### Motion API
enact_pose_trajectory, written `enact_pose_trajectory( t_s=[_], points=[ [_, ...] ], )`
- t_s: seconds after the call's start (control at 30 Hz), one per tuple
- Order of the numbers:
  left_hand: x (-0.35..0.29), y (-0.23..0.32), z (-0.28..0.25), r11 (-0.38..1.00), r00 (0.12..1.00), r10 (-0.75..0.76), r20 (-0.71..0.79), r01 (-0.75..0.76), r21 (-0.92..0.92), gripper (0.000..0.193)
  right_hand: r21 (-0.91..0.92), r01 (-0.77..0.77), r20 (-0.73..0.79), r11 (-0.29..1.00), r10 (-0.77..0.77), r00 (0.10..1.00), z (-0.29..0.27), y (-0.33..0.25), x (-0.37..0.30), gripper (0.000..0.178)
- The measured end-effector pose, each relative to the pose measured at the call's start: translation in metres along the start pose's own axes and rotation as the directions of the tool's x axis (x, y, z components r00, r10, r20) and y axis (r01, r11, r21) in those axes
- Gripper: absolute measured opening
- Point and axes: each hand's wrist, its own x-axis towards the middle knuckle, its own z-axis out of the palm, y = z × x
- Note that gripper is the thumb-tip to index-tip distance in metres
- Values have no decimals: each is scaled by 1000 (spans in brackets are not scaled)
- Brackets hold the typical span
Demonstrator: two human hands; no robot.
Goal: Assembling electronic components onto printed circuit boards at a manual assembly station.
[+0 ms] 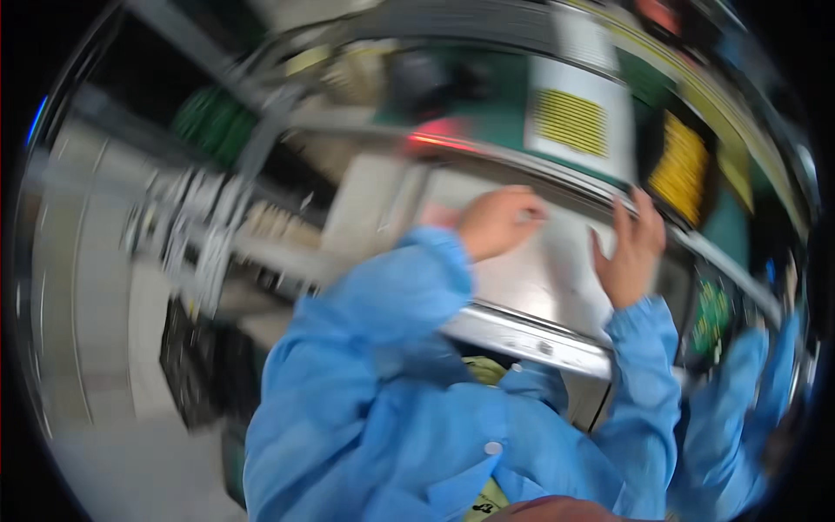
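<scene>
My left hand (500, 224) hovers over a pale, shiny metal work surface (517, 283). Its fingers curl in toward the thumb; whatever they may pinch is too small and blurred to make out. To the right, my right hand (632, 252) has its fingers spread and holds nothing, with the fingertips near the metal rail (557, 170) along the far edge of the surface. Beyond that rail lies a white sheet (539, 143) bearing a yellow block of small labels (571, 122). A black tray with yellow pieces (677, 170) sits just past my right fingertips.
A red light (442, 139) glows at the rail's far left. Grey metal framing (261, 130) and a black bin (204, 365) stand at left. On the right are a green circuit board (711, 315) and a co-worker's blue sleeve (726, 418). Motion blurs much of the view.
</scene>
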Motion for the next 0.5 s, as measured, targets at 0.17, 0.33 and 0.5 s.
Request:
enact_pose_trajectory(
  t_s=[0.17,0.33,0.5],
  points=[
    [7,-2,-8,986,958,163,-236,-163,18,11,-126,3,107,992,11,994,29,6,-19,70],
    [-92,33,-70,815,851,377,-366,-118,567,17,-124,112,105,986,-99,989,47,12,-36,60],
    [-274,-3,-163,528,794,281,-539,342,778,25,-59,208,202,976,-192,960,66,-5,-41,54]
  ],
)
